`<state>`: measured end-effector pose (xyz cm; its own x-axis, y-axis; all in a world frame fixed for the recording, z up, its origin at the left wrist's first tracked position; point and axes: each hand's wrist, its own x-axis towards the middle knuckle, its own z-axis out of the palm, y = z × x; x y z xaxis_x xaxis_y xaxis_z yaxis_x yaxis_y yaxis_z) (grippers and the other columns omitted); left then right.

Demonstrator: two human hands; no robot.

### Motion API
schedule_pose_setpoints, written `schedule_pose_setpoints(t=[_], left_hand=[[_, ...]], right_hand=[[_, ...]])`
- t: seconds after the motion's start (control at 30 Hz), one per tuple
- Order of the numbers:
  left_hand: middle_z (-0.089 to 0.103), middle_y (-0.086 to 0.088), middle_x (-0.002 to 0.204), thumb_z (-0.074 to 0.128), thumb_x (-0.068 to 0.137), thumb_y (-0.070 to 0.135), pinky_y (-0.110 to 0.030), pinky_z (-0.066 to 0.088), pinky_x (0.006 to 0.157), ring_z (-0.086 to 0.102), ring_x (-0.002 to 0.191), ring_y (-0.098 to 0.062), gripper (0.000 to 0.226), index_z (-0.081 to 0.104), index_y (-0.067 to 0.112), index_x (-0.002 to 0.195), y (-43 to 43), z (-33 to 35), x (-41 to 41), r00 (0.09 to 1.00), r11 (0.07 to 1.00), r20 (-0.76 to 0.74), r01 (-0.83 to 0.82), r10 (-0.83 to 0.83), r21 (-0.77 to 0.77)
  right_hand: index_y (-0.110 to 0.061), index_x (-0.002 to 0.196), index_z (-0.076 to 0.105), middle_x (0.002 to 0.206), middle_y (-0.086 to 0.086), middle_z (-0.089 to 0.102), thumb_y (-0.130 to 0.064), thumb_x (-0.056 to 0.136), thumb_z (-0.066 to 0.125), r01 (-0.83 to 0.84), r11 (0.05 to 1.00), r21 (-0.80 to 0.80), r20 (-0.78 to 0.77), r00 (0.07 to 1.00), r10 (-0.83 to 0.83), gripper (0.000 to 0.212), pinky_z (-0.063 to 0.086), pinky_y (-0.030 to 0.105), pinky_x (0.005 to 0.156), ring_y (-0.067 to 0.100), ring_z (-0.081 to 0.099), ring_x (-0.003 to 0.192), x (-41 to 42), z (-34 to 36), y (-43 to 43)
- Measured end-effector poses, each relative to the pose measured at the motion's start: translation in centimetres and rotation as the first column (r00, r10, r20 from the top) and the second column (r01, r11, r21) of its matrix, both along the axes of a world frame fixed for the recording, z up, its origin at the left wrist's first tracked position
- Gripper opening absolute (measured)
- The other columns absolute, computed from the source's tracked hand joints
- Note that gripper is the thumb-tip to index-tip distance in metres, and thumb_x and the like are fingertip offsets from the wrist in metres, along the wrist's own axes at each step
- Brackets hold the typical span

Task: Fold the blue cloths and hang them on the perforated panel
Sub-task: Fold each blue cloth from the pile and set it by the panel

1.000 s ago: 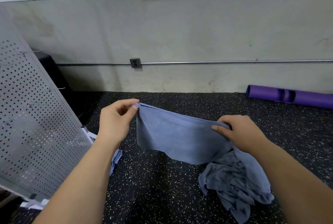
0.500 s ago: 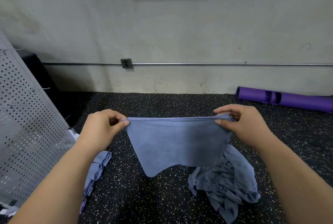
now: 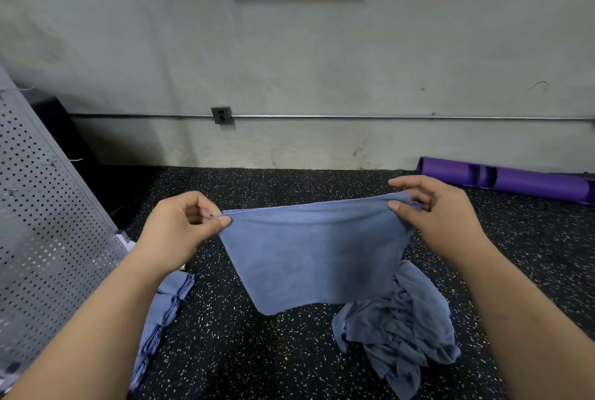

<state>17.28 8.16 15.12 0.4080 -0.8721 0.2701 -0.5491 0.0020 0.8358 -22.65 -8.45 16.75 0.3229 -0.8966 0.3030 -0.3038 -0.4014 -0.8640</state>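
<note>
Head view: left hand (image 3: 180, 232) and right hand (image 3: 441, 216) pinch the top corners of a folded blue cloth (image 3: 312, 254), hanging above the speckled black floor (image 3: 273, 351), crumpled blue cloths (image 3: 399, 332) below.

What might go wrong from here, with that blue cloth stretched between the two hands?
1. The left hand and right hand pinch only the top corners of the blue cloth; either corner might slip and the cloth drop.
2. Its lower edge hangs slanted, so the next fold may come out crooked.

A purple roll (image 3: 508, 179) lies on the speckled floor (image 3: 289, 351) beside the wall (image 3: 322, 61).
</note>
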Motion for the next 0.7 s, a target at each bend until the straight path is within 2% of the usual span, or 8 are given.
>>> schedule_pose_setpoints(t=[0.1, 0.2, 0.3, 0.43, 0.5, 0.6, 0.63, 0.7], left_hand=[[0.071, -0.013, 0.084, 0.092, 0.080, 0.012, -0.030, 0.061, 0.081, 0.067, 0.074, -0.018, 0.022, 0.077, 0.017, 0.095, -0.20, -0.10, 0.58, 0.999, 1.000, -0.052, 0.015, -0.016, -0.019], [0.073, 0.001, 0.083, 0.088, 0.085, 0.022, -0.041, 0.062, 0.094, 0.073, 0.080, -0.023, 0.027, 0.081, 0.026, 0.110, -0.06, -0.26, 0.90, 0.998, 0.997, -0.010, 0.058, -0.057, 0.045], [0.080, 0.008, 0.088, 0.083, 0.092, 0.030, -0.038, 0.061, 0.085, 0.076, 0.087, -0.026, 0.006, 0.083, 0.030, 0.098, 0.01, -0.45, 0.72, 0.988, 0.990, 0.119, 0.083, -0.096, 0.113], [0.077, 0.004, 0.081, 0.080, 0.094, 0.030, -0.030, 0.052, 0.068, 0.065, 0.072, -0.014, 0.005, 0.080, 0.033, 0.091, 0.02, -0.40, 0.60, 0.991, 0.995, 0.107, 0.068, -0.076, 0.073], [0.077, 0.000, 0.080, 0.081, 0.093, 0.033, -0.037, 0.056, 0.071, 0.064, 0.071, -0.017, 0.004, 0.081, 0.029, 0.091, 0.10, -0.36, 0.55, 0.997, 0.997, 0.060, 0.049, -0.052, 0.051], [0.078, -0.003, 0.081, 0.085, 0.089, 0.032, -0.050, 0.058, 0.078, 0.069, 0.076, -0.036, 0.009, 0.082, 0.024, 0.088, 0.14, -0.38, 0.57, 1.000, 1.000, 0.000, -0.013, 0.013, 0.002], [0.078, -0.004, 0.082, 0.087, 0.088, 0.032, -0.050, 0.058, 0.078, 0.069, 0.078, -0.039, 0.011, 0.081, 0.023, 0.086, 0.12, -0.36, 0.58, 0.999, 0.999, -0.019, -0.037, 0.037, -0.012], [0.077, -0.003, 0.079, 0.089, 0.086, 0.032, -0.039, 0.056, 0.072, 0.065, 0.070, -0.026, 0.016, 0.079, 0.020, 0.082, 0.09, -0.31, 0.55, 0.995, 0.996, -0.049, -0.087, 0.086, -0.036]], right_hand=[[-0.031, 0.119, 0.076, 0.096, -0.006, 0.082, 0.000, 0.088, 0.083, -0.061, 0.997, 0.042, 0.001, 0.998, 0.061, 0.044, 0.056, 0.025, 0.089, 0.008, 0.075, 0.095, 0.07, -0.17, 0.01], [-0.031, 0.115, 0.077, 0.098, -0.011, 0.081, 0.007, 0.086, 0.082, -0.044, 0.998, 0.035, -0.076, 0.996, 0.047, 0.048, 0.058, 0.018, 0.086, 0.010, 0.076, 0.096, 0.06, -0.36, -0.19], [-0.037, 0.106, 0.079, 0.090, -0.019, 0.079, -0.007, 0.085, 0.087, 0.070, 0.996, -0.048, -0.237, 0.968, -0.079, 0.037, 0.055, 0.017, 0.083, -0.002, 0.072, 0.088, 0.00, -0.68, -0.50], [-0.038, 0.083, 0.077, 0.075, -0.017, 0.072, -0.028, 0.086, 0.088, 0.183, 0.973, -0.139, -0.383, 0.896, -0.223, 0.015, 0.041, 0.011, 0.065, -0.004, 0.065, 0.072, 0.08, -0.63, -0.08], [-0.037, 0.082, 0.079, 0.073, -0.014, 0.073, -0.028, 0.085, 0.089, 0.201, 0.972, -0.125, -0.347, 0.908, -0.233, 0.013, 0.045, 0.015, 0.065, 0.000, 0.065, 0.068, 0.11, -0.70, 0.02], [-0.031, 0.088, 0.083, 0.077, -0.008, 0.078, -0.016, 0.084, 0.090, 0.186, 0.981, 0.054, -0.118, 0.977, -0.179, 0.017, 0.058, 0.025, 0.073, 0.003, 0.069, 0.068, 0.22, -0.69, -0.12], [-0.029, 0.092, 0.083, 0.080, -0.006, 0.079, -0.012, 0.083, 0.091, 0.169, 0.981, 0.095, -0.052, 0.985, -0.165, 0.020, 0.061, 0.028, 0.076, 0.006, 0.071, 0.071, 0.33, -0.61, -0.15], [-0.024, 0.098, 0.083, 0.084, -0.004, 0.081, -0.004, 0.083, 0.089, 0.124, 0.985, 0.123, 0.026, 0.991, -0.128, 0.026, 0.061, 0.026, 0.079, 0.008, 0.072, 0.075, 0.52, -0.59, -0.26]])
